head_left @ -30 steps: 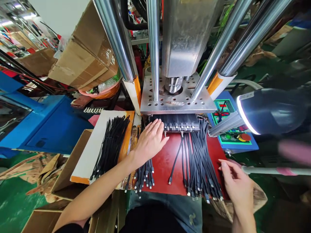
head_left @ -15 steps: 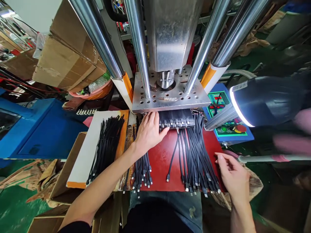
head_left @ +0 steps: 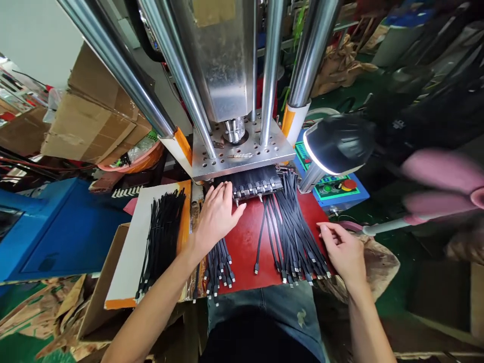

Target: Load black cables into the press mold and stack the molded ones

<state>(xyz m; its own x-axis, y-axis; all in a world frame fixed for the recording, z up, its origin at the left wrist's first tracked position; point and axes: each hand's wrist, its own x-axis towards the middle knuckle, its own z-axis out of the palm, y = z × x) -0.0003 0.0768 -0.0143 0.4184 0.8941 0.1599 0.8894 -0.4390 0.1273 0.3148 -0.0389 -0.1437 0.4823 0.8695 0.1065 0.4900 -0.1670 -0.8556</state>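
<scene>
My left hand (head_left: 216, 214) lies with fingers stretched out at the left end of a black mold block (head_left: 251, 182). Its thumb points right, in front of the block. Small connectors line the mold's front edge. Black USB cables (head_left: 293, 222) fan out from its right side over a red board (head_left: 245, 247); a smaller bunch of cables (head_left: 219, 267) hangs below my left wrist. By the board's right edge, my right hand (head_left: 345, 252) is loosely closed, fingers curled with thumb near the index finger; nothing shows in it.
Above the mold hangs a steel press plate (head_left: 242, 164) between metal columns. A white board (head_left: 128, 242) at left carries a cable bundle (head_left: 162, 237). To the right stand a ring lamp (head_left: 340, 146), a control panel (head_left: 336, 189) and a pink fan (head_left: 434, 176), blurred.
The view has turned, shifting the press and mold to the left in the picture. My left hand has drawn back slightly from the mold, showing more of its front. My right hand looks much the same.
</scene>
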